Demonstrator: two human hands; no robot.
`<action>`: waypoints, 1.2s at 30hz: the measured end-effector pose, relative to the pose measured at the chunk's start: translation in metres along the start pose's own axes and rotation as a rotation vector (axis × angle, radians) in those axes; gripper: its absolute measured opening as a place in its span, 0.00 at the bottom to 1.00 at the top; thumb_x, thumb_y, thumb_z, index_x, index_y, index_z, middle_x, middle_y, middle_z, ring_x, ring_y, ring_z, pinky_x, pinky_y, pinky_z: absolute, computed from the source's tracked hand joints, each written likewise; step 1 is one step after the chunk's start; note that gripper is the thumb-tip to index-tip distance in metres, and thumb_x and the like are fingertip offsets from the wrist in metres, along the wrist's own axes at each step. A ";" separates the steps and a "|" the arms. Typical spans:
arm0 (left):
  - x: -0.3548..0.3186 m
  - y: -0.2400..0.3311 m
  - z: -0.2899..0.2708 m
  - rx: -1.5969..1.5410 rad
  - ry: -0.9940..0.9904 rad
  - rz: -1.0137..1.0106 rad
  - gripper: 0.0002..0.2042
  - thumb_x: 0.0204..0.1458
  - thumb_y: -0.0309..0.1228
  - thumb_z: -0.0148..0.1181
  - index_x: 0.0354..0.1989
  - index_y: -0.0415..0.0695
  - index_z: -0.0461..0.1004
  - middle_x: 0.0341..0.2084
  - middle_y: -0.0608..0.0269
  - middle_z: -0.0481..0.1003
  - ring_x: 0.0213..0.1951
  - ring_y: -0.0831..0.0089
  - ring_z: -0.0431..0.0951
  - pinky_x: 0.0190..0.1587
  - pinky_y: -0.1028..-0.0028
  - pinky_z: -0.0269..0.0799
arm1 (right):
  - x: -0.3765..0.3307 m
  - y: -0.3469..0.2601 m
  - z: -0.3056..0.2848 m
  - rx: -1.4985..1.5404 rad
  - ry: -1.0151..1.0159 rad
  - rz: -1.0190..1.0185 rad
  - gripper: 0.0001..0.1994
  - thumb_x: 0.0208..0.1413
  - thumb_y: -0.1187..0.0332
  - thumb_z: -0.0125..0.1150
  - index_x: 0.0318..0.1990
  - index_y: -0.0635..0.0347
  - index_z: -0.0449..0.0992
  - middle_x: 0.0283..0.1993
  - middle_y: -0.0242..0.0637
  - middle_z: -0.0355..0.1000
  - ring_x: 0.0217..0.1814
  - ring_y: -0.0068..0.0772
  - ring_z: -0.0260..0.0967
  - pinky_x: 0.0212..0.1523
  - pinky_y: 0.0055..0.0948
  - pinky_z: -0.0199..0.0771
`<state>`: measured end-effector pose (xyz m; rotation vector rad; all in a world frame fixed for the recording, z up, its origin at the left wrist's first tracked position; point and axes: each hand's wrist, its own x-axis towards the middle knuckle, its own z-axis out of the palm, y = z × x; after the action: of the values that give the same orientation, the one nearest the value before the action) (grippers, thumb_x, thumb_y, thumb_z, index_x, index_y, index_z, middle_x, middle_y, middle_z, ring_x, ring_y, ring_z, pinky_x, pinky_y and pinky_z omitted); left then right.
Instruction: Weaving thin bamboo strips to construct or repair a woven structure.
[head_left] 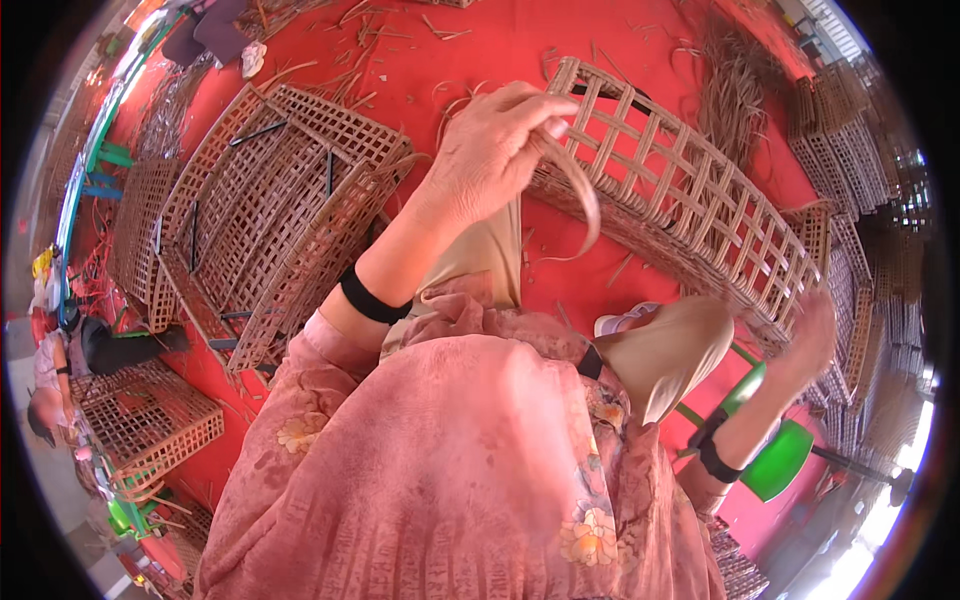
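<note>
My left hand (495, 150) is closed, thumb and fingers pinching a flat brown weaving strip (582, 190) whose loose end curls down over the red floor covering. Beside it lies a long openwork woven basket (660, 225), tilted, with a lattice side and a denser lower edge; the near-left end is at my fingers. My right hand (810, 335) is at the basket's far right end, smeared by motion. Its fingers cannot be made out, nor can I tell whether it touches the basket.
A large woven piece with dark bars (270, 210) lies on the left. Loose strips (735, 85) are heaped at the back right. Stacked woven pieces (845, 140) stand on the right, near a green stool (780, 460). At far left another person (52, 370) sits near a woven basket (150, 415).
</note>
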<state>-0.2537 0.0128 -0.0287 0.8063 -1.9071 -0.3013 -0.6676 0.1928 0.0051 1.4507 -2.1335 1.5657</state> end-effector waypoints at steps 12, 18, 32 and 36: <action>0.022 0.057 -0.104 -0.695 -0.637 -0.064 0.14 0.49 0.32 0.69 0.45 0.45 0.83 0.31 0.59 0.80 0.35 0.69 0.80 0.41 0.70 0.74 | -0.054 -0.169 0.072 0.826 -1.163 0.409 0.14 0.55 0.69 0.65 0.36 0.77 0.79 0.23 0.39 0.74 0.18 0.22 0.66 0.19 0.21 0.65; 0.026 -0.004 -0.139 -1.305 0.067 -0.181 0.21 0.67 0.50 0.49 0.34 0.47 0.78 0.13 0.78 0.63 0.18 0.81 0.62 0.28 0.76 0.60 | -0.021 -0.100 0.012 0.689 -0.936 0.224 0.18 0.55 0.56 0.71 0.34 0.65 0.77 0.15 0.31 0.65 0.12 0.16 0.57 0.11 0.18 0.52; -0.041 -0.121 -0.147 -1.561 0.572 -0.468 0.17 0.66 0.47 0.54 0.34 0.47 0.77 0.08 0.79 0.58 0.12 0.84 0.54 0.23 0.79 0.58 | -0.023 -0.132 0.049 0.312 -1.164 0.491 0.07 0.57 0.73 0.65 0.43 0.62 0.81 0.22 0.30 0.71 0.22 0.19 0.66 0.26 0.17 0.63; -0.053 -0.115 -0.197 -1.456 0.617 -0.366 0.22 0.69 0.49 0.46 0.32 0.46 0.80 0.05 0.78 0.58 0.10 0.82 0.54 0.23 0.76 0.61 | -0.020 -0.153 0.092 0.485 -1.231 0.330 0.12 0.58 0.65 0.68 0.34 0.68 0.79 0.21 0.33 0.74 0.17 0.17 0.66 0.17 0.17 0.64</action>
<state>-0.0206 -0.0114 -0.0353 0.1460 -0.5867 -1.2828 -0.5063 0.1320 0.0539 2.9169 -2.7478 1.5091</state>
